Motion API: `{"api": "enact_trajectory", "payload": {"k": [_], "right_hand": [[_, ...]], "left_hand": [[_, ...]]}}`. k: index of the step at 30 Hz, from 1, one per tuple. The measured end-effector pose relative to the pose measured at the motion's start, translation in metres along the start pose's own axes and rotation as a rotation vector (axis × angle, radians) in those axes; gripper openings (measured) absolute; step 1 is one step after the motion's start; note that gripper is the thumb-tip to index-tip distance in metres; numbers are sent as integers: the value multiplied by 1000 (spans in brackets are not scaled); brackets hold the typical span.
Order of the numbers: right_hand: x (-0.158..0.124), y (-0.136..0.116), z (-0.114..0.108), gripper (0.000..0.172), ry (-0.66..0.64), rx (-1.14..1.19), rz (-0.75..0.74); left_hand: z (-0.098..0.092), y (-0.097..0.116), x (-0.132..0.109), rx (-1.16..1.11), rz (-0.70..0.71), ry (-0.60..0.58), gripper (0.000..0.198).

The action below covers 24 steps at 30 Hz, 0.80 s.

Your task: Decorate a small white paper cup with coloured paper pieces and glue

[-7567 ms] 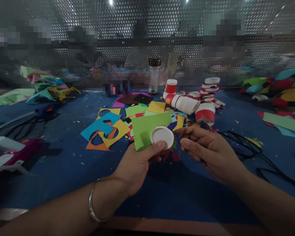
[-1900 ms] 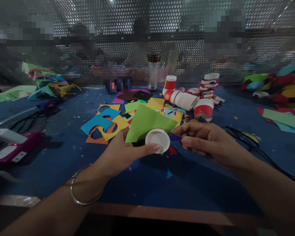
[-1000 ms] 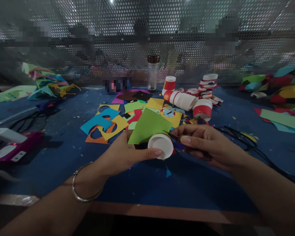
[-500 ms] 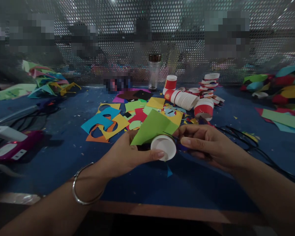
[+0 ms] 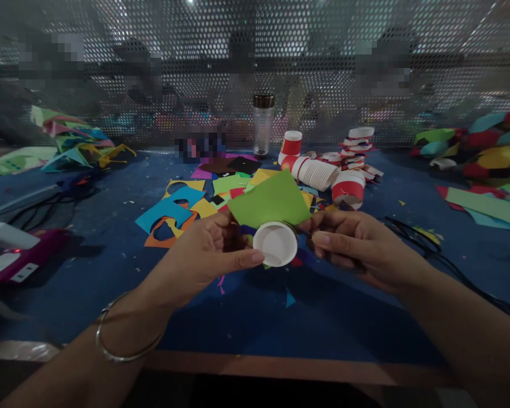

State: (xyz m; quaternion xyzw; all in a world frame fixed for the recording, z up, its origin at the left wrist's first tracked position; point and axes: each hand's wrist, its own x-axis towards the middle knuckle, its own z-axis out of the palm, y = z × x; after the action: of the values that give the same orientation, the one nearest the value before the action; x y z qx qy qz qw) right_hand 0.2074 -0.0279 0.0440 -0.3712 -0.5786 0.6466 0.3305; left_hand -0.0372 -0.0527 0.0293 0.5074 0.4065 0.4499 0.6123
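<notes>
My left hand (image 5: pixel 204 258) pinches a green sheet of paper (image 5: pixel 272 201) together with a small white paper-cup base (image 5: pixel 275 243), holding both above the blue table (image 5: pixel 110 266). My right hand (image 5: pixel 357 243) is closed around small dark scissors (image 5: pixel 300 230), whose blades meet the green paper at the rim of the white disc. Most of the scissors are hidden inside my fingers. A metal bangle sits on my left wrist.
Cut coloured paper scraps (image 5: pixel 174 212) lie behind my hands. Red-and-white paper cups (image 5: pixel 318 170) and a clear jar (image 5: pixel 262 126) stand at the back near a perforated metal screen. A glue gun (image 5: pixel 8 249) and cables lie at left, black cables (image 5: pixel 425 238) at right.
My left hand has turned the green paper and white disc, so the sheet now stands higher and further right. The scissors have stayed at the disc's edge.
</notes>
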Motion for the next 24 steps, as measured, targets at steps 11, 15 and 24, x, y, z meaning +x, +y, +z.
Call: {"api": "enact_trajectory", "payload": {"k": [11, 15, 24], "right_hand": [[0, -1, 2, 32, 11, 24, 2], [0, 0, 2, 31, 12, 20, -3], [1, 1, 1, 29, 37, -46, -44]], "left_hand": [[-5, -1, -1, 76, -41, 90, 33], [-5, -2, 0, 74, -36, 111, 32], [-3, -1, 0, 24, -9, 128, 24]]}}
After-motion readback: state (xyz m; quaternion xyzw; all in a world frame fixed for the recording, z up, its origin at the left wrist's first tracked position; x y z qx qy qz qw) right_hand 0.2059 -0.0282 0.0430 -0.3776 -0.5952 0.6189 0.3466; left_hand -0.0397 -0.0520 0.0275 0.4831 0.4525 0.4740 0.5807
